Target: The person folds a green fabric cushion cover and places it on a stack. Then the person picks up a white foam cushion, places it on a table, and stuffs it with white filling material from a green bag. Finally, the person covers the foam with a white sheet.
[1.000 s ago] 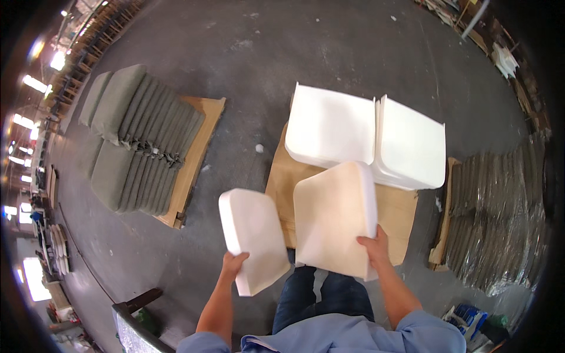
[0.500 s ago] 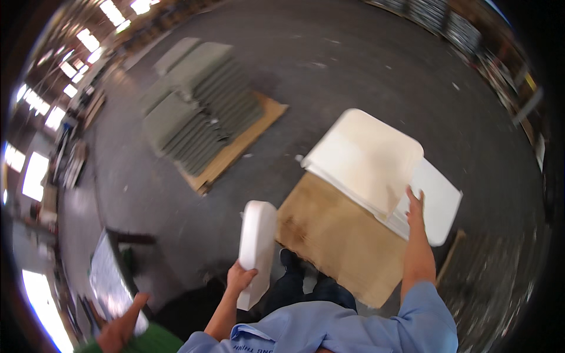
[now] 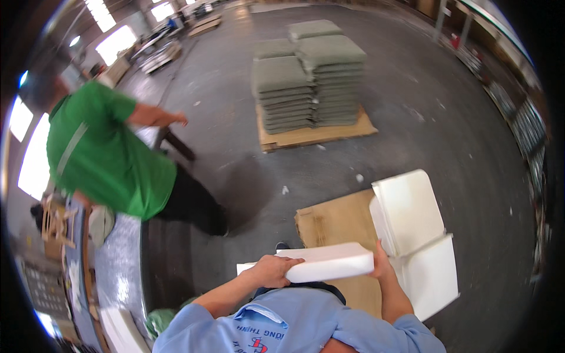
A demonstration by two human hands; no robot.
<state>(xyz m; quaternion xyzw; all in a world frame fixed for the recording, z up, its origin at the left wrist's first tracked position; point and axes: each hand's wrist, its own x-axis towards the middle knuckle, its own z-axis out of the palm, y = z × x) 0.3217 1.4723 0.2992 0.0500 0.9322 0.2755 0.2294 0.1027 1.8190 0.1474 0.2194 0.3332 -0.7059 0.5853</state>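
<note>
A thick white foam-like pad (image 3: 332, 265) with rounded corners lies level across the front of my body. My left hand (image 3: 275, 269) grips its left part, fingers over the upper face. At the pad's right end, my right hand (image 3: 381, 262) holds the edge, its fingers partly hidden. A small white strip (image 3: 244, 267) shows left of my left hand; I cannot tell if it belongs to another pad. To the right, white pads (image 3: 412, 215) lie on and beside a brown cardboard sheet (image 3: 338, 217) on the floor.
Grey-green cushions (image 3: 332, 50) are stacked on cardboard (image 3: 318, 136) ahead. A person in a green shirt (image 3: 106, 153) stands at the left, beside a long shiny-topped table (image 3: 120, 270). Another white pad (image 3: 123, 329) is at the lower left.
The white pad has swung from upright at my left to level before me. My right hand has left the pads on the floor and joined it. The view has turned left.
</note>
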